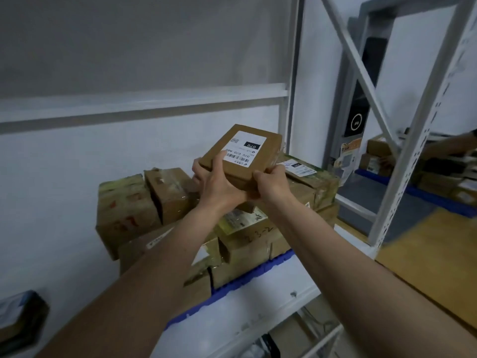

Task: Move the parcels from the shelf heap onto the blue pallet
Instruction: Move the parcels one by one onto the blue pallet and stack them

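Brown card fills both grips: a flat box (241,153) with a white label (244,149) on top is held up between two hands. The left hand (215,180) curls round its near left corner, thumb (219,161) laid on the top face beside the label, the other fingers tucked underneath. The right hand (271,182) clasps the near right corner, fingers wrapped round the edge and under it. Both forearms reach forward from the bottom of the view.

The box is raised just above a heap (180,218) of taped cardboard parcels, clear of the ones directly beneath. The heap sits on a blue pallet (247,277), whose edge shows under the lowest parcels, and the pallet rests on a white shelf (271,303). One parcel (307,180) just behind the right hand carries its own white label.

The white rack's upright (423,140) and a diagonal brace stand to the right. Beyond them, more parcels (438,177) lie on another blue edge, blurred
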Available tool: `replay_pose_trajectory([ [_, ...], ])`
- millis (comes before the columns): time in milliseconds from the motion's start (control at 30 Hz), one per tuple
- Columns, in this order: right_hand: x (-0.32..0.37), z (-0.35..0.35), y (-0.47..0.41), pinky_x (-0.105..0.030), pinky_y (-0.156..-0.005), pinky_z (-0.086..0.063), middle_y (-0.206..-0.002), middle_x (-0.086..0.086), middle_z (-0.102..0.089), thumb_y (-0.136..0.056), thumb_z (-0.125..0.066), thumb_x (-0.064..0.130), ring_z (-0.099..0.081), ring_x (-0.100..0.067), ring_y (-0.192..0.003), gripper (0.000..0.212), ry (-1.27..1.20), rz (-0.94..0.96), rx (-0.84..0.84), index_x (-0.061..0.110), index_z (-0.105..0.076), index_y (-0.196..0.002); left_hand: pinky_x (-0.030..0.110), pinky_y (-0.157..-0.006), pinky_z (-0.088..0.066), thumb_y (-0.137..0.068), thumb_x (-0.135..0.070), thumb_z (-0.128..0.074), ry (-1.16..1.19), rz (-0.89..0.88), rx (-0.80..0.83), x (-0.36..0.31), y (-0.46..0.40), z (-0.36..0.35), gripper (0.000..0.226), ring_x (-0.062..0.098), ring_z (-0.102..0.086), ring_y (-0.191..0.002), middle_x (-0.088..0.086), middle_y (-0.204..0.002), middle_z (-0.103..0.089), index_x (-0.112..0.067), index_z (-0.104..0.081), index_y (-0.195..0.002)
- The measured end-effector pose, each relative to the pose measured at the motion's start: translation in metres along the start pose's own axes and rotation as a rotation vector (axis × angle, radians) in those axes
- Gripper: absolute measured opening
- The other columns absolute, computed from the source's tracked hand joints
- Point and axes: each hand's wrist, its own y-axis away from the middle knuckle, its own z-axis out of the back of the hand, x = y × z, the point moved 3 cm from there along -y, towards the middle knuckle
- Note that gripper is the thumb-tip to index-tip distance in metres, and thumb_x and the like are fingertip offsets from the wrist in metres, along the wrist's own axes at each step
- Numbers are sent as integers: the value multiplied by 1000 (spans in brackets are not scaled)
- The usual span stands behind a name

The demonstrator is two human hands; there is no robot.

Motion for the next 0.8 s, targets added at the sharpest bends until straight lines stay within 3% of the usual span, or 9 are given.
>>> replay_pose_trajectory([
  [133, -6, 20, -38, -47, -83, -57, -118, -12, -58, -89, -49, 8, -62, -30, -100, 35, -14, -43, 8, 13, -41, -123, 40, -104, -33, -52, -52, -84, -78, -8, -39, -5, -30, -41, 104, 27, -24, -124, 7, -139, -10, -36, -25, -136],
  [267, -1, 35, -72, -21, -41, -47, -97, -10, -63, -90, -52, 10, -59, -18, -61, 27, 12, 6, 44, 7, -48, -116, 40, -100, -40, -47, -56, -84, -66, 22, 11, -4, -74, -68, 99, 26, -27, -120, 7, -132, -17, -37, -30, -128],
  [300, 4, 38, -85, -21, -43, -47, -97, -11, -62, -88, -55, 18, -59, -18, -64, 32, 28, 28, 9, 5, -49, -117, 40, -100, -42, -46, -54, -85, -36, 33, 35, -4, -86, -72, 98, 26, -27, -121, 5, -132, -17, -38, -31, -127],
  [367, 16, 48, -115, -37, -77, -56, -118, -14, -57, -82, -59, 33, -61, -28, -99, 56, 83, 76, -131, 5, -44, -127, 42, -98, -45, -48, -49, -86, 43, 35, 86, -4, -108, -79, 96, 25, -25, -124, 1, -132, -17, -42, -32, -127],
  [467, 27, 64, -153, -53, -109, -34, -150, -14, -31, -88, -55, 46, -35, -36, -135, 76, 131, 81, -301, 14, -22, -148, 39, -102, -43, -57, -38, -86, 116, -35, 163, -6, -134, -89, 88, 25, -27, -128, 0, -135, -17, -44, -32, -127],
  [567, 17, 72, -189, -58, -110, -30, -154, -11, -27, -89, -46, 59, -32, -37, -136, 78, 13, 22, -254, 25, -14, -151, 41, -105, -42, -61, -34, -86, 137, -62, 252, 1, -157, -102, 86, 26, -30, -127, 2, -135, -19, -43, -34, -128],
  [667, 2, 74, -214, -56, -94, -41, -148, -7, -36, -84, -40, 66, -40, -35, -128, 76, -16, -35, -219, 30, -21, -148, 34, -103, -42, -63, -27, -86, 154, -69, 295, 11, -172, -114, 85, 26, -32, -127, 4, -137, -20, -40, -36, -131],
  [733, -3, 76, -226, -53, -79, -44, -146, -5, -36, -85, -41, 63, -40, -36, -127, 73, 0, -29, -220, 29, -24, -148, 30, -97, -44, -65, -23, -86, 162, -61, 312, 16, -178, -122, 86, 27, -32, -127, 5, -141, -18, -39, -36, -133],
  [800, -7, 78, -237, -52, -85, -44, -146, -5, -34, -86, -44, 59, -37, -36, -129, 72, 28, 1, -232, 26, -25, -148, 23, -84, -45, -66, -20, -85, 182, -43, 320, 18, -184, -127, 89, 28, -33, -128, 5, -145, -15, -40, -33, -136],
])
